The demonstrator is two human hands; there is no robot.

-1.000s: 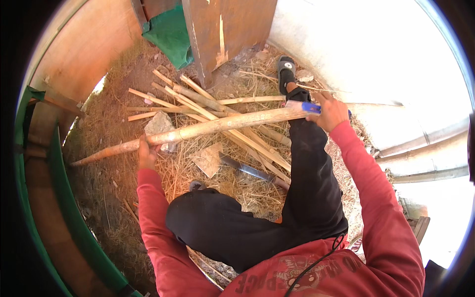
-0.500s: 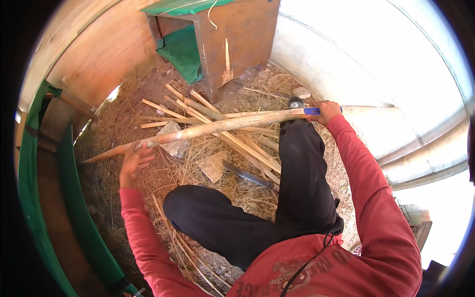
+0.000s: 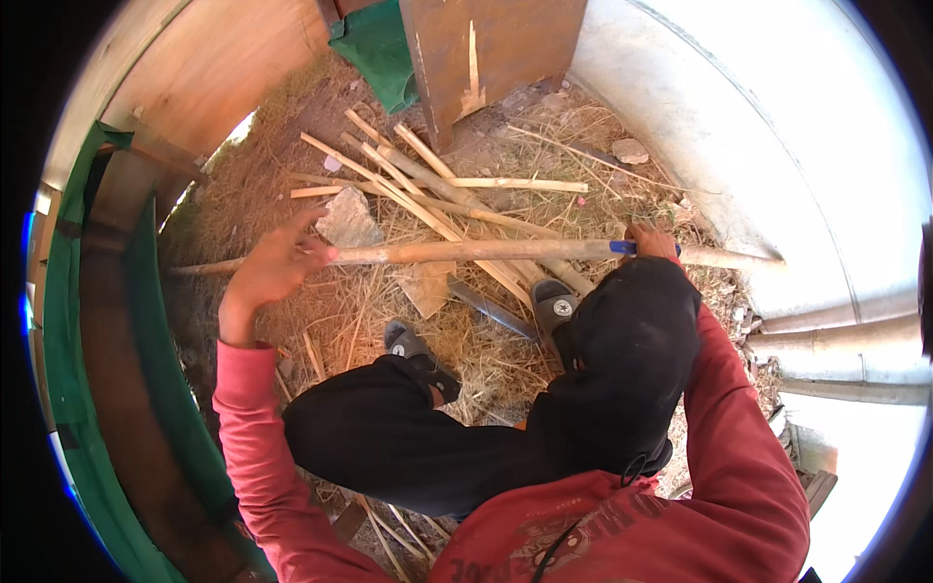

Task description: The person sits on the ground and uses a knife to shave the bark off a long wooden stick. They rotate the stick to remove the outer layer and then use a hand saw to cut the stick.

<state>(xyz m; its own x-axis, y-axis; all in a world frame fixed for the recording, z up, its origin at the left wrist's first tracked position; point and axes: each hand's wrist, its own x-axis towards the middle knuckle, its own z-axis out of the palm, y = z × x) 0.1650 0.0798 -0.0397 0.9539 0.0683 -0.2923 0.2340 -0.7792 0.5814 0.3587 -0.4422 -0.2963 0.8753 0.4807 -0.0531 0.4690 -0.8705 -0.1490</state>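
A long, pale bamboo pole [image 3: 466, 251] lies crosswise in front of me, above my sandals. My right hand [image 3: 653, 241] is closed round its right part, beside my raised knee. A slim blue object [image 3: 622, 247] shows at both sides of that fist, along the pole; its kind is unclear. At the pole's left part, my left hand [image 3: 274, 270] overlaps it with fingers apart, slightly blurred. Under the pole, several split bamboo strips [image 3: 418, 199] lie crossed on straw. A dark, flat blade-like piece [image 3: 494, 309] rests near my right sandal [image 3: 554, 306].
A grey rock [image 3: 348, 219] sits beyond the pole, and a flat wood piece [image 3: 426, 289] nearer me. The brown wooden cabinet [image 3: 496, 58] stands at the back. Green-edged shelving [image 3: 87, 389] borders the left side; a white sheet wall [image 3: 719, 126] curves along the right.
The view has shifted, and the pole now lies more level. My right hand has come lower, next to my knee. My left hand still has its fingers apart at the pole.
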